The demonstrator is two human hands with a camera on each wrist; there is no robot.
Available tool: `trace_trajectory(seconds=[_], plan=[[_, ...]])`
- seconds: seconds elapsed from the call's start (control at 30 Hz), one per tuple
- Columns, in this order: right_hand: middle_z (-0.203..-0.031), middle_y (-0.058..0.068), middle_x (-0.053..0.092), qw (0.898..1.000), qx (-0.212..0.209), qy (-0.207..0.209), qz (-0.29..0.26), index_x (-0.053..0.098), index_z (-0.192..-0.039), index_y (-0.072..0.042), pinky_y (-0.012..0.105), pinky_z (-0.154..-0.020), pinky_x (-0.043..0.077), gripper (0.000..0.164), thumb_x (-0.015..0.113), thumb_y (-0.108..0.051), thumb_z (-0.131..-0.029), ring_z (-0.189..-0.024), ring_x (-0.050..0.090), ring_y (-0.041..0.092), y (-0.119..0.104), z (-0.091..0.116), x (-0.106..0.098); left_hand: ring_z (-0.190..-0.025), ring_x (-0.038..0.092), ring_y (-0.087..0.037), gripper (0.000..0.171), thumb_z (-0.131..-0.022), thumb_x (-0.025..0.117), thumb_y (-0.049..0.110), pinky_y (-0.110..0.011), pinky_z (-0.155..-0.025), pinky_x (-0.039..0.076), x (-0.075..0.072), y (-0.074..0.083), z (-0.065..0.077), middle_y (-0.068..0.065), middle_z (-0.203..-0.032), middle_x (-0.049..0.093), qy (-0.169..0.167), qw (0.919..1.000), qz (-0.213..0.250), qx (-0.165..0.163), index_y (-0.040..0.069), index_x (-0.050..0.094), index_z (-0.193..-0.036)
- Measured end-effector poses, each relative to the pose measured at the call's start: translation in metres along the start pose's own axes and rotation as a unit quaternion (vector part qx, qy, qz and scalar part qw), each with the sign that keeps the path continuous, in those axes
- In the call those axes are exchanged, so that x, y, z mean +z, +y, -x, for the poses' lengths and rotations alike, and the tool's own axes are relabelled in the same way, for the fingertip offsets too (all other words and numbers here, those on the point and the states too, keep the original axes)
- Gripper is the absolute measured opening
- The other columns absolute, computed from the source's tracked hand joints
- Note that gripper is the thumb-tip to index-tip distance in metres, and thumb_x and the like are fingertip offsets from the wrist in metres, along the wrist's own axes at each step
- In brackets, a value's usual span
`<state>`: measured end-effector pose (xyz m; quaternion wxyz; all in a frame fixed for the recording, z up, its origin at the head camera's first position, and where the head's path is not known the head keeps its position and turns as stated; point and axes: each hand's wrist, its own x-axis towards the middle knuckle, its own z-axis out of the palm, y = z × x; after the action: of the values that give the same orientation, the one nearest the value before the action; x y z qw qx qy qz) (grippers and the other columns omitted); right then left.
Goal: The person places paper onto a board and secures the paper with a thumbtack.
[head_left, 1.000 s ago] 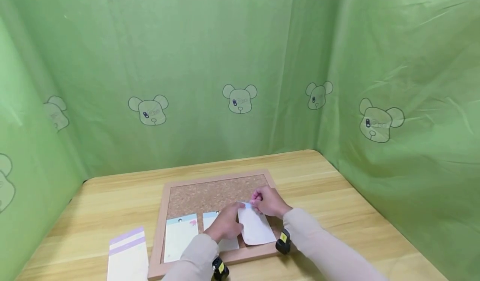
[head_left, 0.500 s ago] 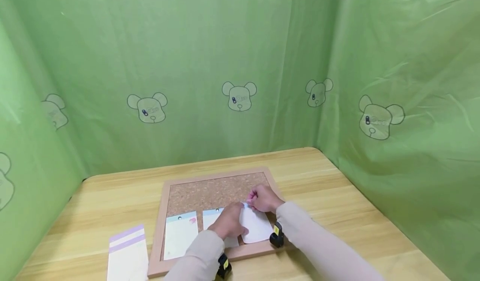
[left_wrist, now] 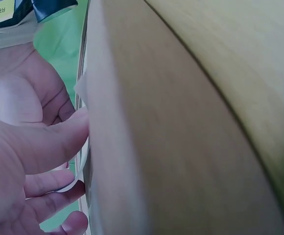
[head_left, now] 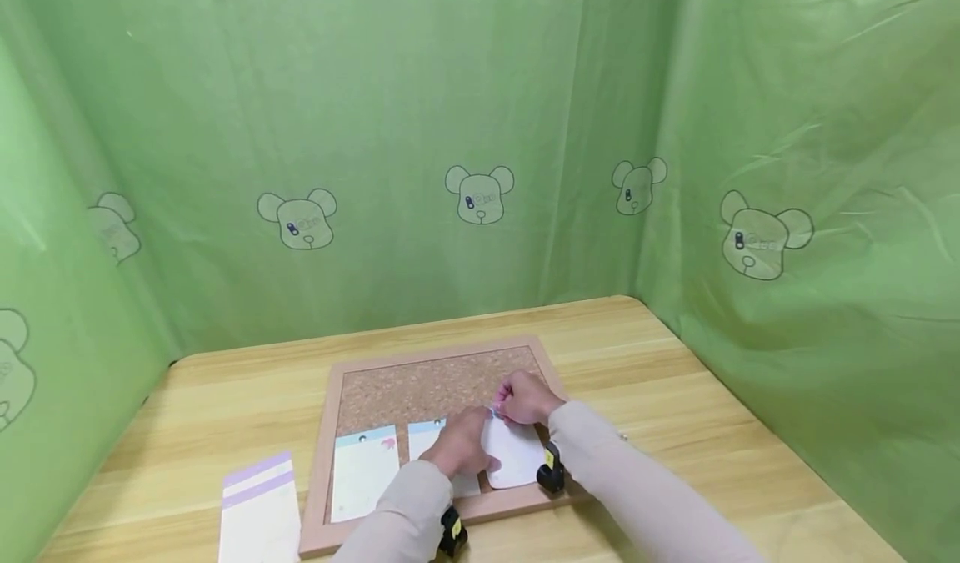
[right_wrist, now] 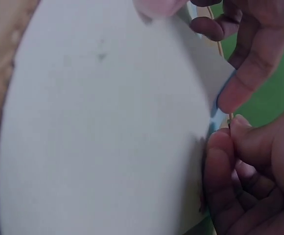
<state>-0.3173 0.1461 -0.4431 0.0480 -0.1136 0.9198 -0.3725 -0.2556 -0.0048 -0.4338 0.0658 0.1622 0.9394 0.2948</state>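
Note:
A white notepaper sheet (head_left: pixel 513 454) with a blue top band lies on the right part of a framed corkboard (head_left: pixel 420 388). My left hand (head_left: pixel 459 446) holds it at its left side, thumb (left_wrist: pixel 59 142) on its face and an index finger (right_wrist: pixel 240 90) at the blue edge. At that top edge my right hand (head_left: pixel 527 398) pinches a small thumbtack between thumb and forefinger; the fingertips (right_wrist: pixel 220 142) mostly hide it. To the left, two similar sheets carry round metal tacks: the outer sheet (head_left: pixel 365 475) shows fully, while my left hand partly covers the inner sheet (head_left: pixel 423 436).
A purple-banded paper (head_left: pixel 260 513) lies left of the board on the wooden table (head_left: pixel 150 429). Beside my right sleeve sits a small shiny object (head_left: pixel 623 436). Green curtains (head_left: pixel 397 279) with bear-face prints hang behind and at both sides.
Both hands have drawn closer at the sheet's top edge, the right moving slightly left and the left slightly right. The sheet's lower edge has shifted a little left.

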Motion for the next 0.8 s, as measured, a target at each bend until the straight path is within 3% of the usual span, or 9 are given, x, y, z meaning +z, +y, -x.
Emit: trace_trajectory(seconds=[0.2, 0.43, 0.6, 0.8], plan=[[-0.059, 0.001, 0.057, 1.0, 0.017, -0.002, 0.008, 0.062, -0.068, -0.009, 0.022, -0.046, 0.04, 0.016, 0.066, 0.0, -0.081, -0.054, 0.051, 0.013, 0.002, -0.001, 0.0, -0.111, 0.049, -0.036, 0.07, -0.067, 0.088, 0.013, -0.049, -0.097, 0.043, 0.0, 0.0, 0.001, -0.016, -0.125, 0.057, -0.004, 0.9999, -0.009, -0.002, -0.002, 0.056, -0.127], [-0.058, 0.002, 0.055, 0.998, 0.054, -0.011, -0.033, 0.06, -0.068, -0.006, 0.021, -0.044, 0.04, 0.018, 0.064, 0.003, -0.083, -0.051, 0.051, 0.013, 0.004, -0.002, 0.0, -0.117, 0.046, -0.039, 0.071, -0.065, 0.09, 0.018, -0.05, -0.1, 0.041, -0.001, -0.004, 0.001, -0.016, -0.129, 0.054, -0.002, 0.9997, -0.023, -0.005, -0.002, 0.057, -0.125], [-0.057, 0.001, 0.053, 0.998, 0.049, -0.021, -0.017, 0.06, -0.068, -0.007, 0.021, -0.044, 0.038, 0.019, 0.064, 0.003, -0.083, -0.051, 0.049, 0.012, 0.0, -0.002, 0.0, -0.118, 0.043, -0.04, 0.071, -0.066, 0.089, 0.018, -0.051, -0.1, 0.04, -0.002, -0.004, 0.001, -0.015, -0.133, 0.052, -0.008, 0.9996, -0.025, -0.012, -0.002, 0.057, -0.127], [-0.059, 0.003, 0.054, 0.997, 0.072, -0.025, -0.014, 0.061, -0.07, -0.005, 0.021, -0.044, 0.038, 0.017, 0.064, 0.006, -0.082, -0.052, 0.049, 0.013, -0.007, 0.0, -0.002, -0.122, 0.041, -0.04, 0.075, -0.066, 0.088, 0.017, -0.05, -0.104, 0.037, -0.002, -0.003, -0.001, -0.016, -0.137, 0.049, -0.015, 0.9996, -0.019, -0.013, -0.003, 0.054, -0.13]])
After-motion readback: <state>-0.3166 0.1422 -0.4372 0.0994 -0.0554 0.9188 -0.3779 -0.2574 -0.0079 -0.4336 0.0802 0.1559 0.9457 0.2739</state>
